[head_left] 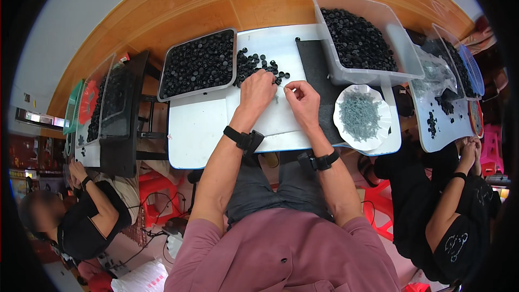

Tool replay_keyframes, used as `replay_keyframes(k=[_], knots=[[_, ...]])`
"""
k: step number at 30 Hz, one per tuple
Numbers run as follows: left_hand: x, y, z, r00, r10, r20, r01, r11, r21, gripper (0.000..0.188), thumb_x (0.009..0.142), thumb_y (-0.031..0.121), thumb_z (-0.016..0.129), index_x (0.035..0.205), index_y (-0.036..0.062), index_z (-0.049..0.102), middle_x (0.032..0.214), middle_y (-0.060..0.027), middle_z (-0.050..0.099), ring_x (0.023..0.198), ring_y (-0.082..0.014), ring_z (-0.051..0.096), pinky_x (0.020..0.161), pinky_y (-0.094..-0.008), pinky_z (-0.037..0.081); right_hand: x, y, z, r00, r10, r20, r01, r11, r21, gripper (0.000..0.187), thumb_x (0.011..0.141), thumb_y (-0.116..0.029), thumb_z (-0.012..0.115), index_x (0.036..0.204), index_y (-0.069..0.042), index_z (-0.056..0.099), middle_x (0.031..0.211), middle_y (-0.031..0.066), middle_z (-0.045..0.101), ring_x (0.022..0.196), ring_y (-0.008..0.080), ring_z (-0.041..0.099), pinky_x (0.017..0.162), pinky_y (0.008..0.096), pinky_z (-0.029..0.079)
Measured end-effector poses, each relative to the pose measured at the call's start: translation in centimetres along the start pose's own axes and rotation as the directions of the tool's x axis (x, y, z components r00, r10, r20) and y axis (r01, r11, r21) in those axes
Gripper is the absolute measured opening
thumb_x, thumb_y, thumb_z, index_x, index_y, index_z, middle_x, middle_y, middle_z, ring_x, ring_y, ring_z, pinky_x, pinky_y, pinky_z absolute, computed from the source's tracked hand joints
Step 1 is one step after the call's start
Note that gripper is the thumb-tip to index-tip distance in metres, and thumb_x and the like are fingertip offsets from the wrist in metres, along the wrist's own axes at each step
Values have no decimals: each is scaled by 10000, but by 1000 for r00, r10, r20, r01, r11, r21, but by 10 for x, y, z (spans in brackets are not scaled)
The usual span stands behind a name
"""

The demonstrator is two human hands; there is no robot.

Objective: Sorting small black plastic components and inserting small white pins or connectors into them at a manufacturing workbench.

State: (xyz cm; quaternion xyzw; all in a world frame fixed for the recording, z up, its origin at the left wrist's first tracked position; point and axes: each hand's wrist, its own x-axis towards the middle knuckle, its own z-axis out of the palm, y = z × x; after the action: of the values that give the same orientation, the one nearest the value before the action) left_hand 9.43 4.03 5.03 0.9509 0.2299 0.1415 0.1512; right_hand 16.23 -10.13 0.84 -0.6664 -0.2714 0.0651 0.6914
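My left hand [257,90] rests on the white table [200,130], fingers bent over the edge of a loose pile of small black caps [254,64]; whether it grips one is hidden. My right hand [303,99] sits just to its right, thumb and forefinger pinched on a small thin grey piece [287,87]. Both wrists wear black bands. A black mat [316,70] lies under the right hand.
A grey tray of black caps [199,64] stands at the far left. A clear bin of black caps [359,40] stands at the far right. A white scalloped plate of grey screws [361,115] sits right. Other people work at tables on both sides.
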Motion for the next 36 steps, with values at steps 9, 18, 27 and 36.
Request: replay_keyframes(k=[9,18,27,36], knots=[[-53,-1,-12,976,-215,-22,149,743,-653,231,873,76,788,1084,3,729,1069,-91,761,919,-156,728,855,-275,565,-3,-5,-4,996,-33,85,33,999,4,65,847,-42,749,891,-3,722,812,36,687,595,76,531,568,251,439],[-99,-28,23,947,-321,6,149,423,-894,223,885,38,802,1089,-23,736,1006,-69,773,910,-118,722,852,-265,582,-12,-6,6,940,86,329,-98,995,20,80,859,-45,738,917,6,721,790,18,680,650,49,551,583,230,445],[-101,-29,24,949,-316,-5,157,485,-860,213,876,44,806,1073,-17,751,994,-76,782,896,-125,732,839,-271,591,-15,-5,7,916,114,384,-121,993,-5,91,867,-60,714,911,20,710,785,29,690,676,63,579,618,234,475],[-101,-28,20,957,-289,24,168,487,-857,211,899,-33,764,1106,-43,727,1050,-83,760,946,-123,715,883,-260,582,-14,-8,8,918,108,381,-87,994,-70,94,850,-62,703,880,27,705,766,57,689,658,93,598,624,261,495]])
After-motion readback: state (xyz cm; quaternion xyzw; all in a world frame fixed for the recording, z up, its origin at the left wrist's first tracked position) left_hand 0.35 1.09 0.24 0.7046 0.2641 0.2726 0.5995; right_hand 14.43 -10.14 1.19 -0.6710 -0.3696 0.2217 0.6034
